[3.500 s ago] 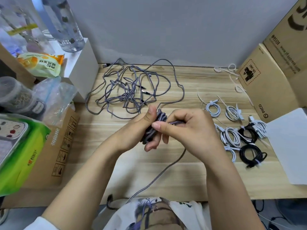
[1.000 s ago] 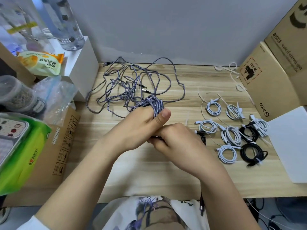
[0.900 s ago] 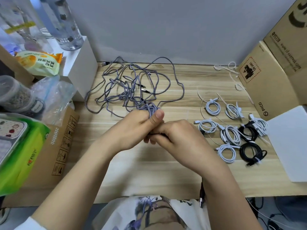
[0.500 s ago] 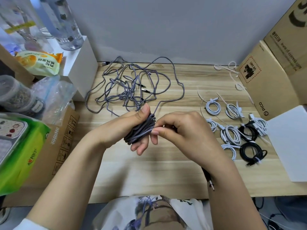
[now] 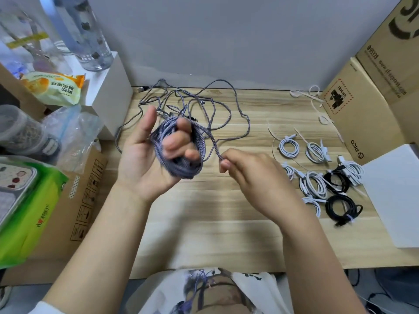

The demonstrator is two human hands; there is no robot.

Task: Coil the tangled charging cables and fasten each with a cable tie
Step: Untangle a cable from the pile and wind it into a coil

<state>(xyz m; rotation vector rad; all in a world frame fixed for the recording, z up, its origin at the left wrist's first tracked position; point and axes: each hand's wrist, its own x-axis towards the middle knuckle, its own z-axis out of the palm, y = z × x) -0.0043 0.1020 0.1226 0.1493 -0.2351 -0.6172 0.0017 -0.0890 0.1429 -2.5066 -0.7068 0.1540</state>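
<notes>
Coils of grey braided cable (image 5: pixel 179 148) now sit looped around the curled fingers (image 5: pixel 181 143) of the left hand (image 5: pixel 145 159), which has turned palm-up and lifted since half a second ago, when the bundle was pinched flat between thumb and fingers. The right hand (image 5: pixel 254 175) has drawn away to the side and pinches the cable's free run at its fingertips (image 5: pixel 224 160), a short stretch taut between them and the coil. The trailing plug that hung below the right wrist a moment ago is no longer visible, so I'd guess the last length is nearly wound, though the hand may simply hide it. Beyond the left fingers the remaining tangle (image 5: pixel 204 109) lies on the desk (image 5: pixel 226 223). Right of the right fingers lie finished bundles (image 5: pixel 315 184), white and black, already tied. Fastening this coil looks close.
</notes>
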